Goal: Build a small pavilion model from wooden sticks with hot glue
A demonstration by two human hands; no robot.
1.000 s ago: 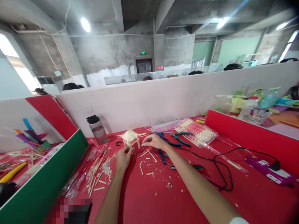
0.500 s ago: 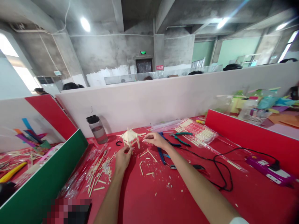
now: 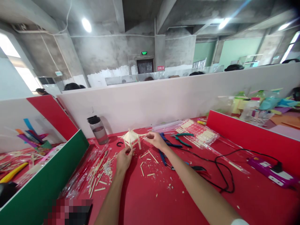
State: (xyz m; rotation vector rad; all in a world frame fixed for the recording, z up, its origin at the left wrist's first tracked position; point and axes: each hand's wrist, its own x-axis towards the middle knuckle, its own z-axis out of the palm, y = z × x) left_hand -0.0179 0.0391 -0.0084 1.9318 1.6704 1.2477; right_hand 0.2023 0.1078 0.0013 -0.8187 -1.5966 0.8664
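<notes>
A small pavilion model built of pale wooden sticks stands on the red tabletop, with a pointed roof and several legs. My left hand is closed at its front, thumb and fingers pinching the foot of a near leg. The fingertips partly cover that leg. On the model's right side, my right hand pinches at the end of a roof stick. Whatever lies between those fingertips is too small to make out. Cut stick pieces and pale crumbs are scattered in front of the model.
Blue-handled pliers and green-handled pliers lie right of the model, near bagged sticks. A black cable runs to a purple power strip. A water bottle stands behind left; loose sticks lie left.
My right hand has shifted slightly at the roof's right corner. My left hand has stayed at the model's foot, its fingers moving a little. The view has shifted very slightly.
</notes>
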